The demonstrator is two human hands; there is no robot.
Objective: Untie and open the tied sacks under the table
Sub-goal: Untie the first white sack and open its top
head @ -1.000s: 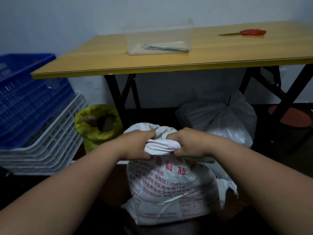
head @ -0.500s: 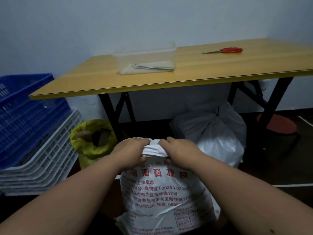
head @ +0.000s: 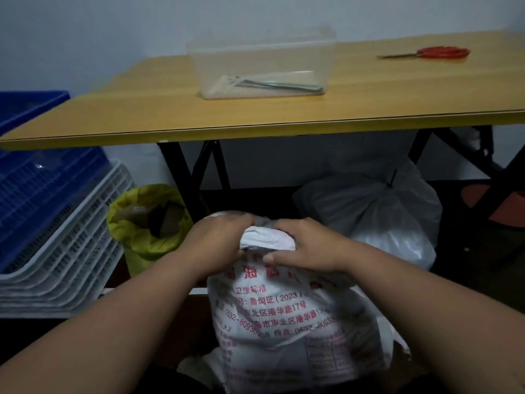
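A white woven sack (head: 284,322) with red printed text stands on the floor in front of the table. My left hand (head: 218,243) and my right hand (head: 304,245) both grip the bunched fabric at its top, knuckles close together. Behind it, under the table, a translucent white sack (head: 383,220) sits tied at the neck with a black tie (head: 391,180). A yellow-green sack (head: 142,226) to the left stands with its mouth open, showing dark contents.
The yellow wooden table (head: 255,118) on black folding legs carries a clear plastic box (head: 264,64) and red-handled scissors (head: 437,52). Stacked blue crates (head: 37,172) and white crates (head: 65,257) fill the left side. A red stool (head: 505,206) stands at the right.
The camera has moved closer and tilted. My hands stay on the sack's bunched top, pressed closer together and gripping lower on the fabric.
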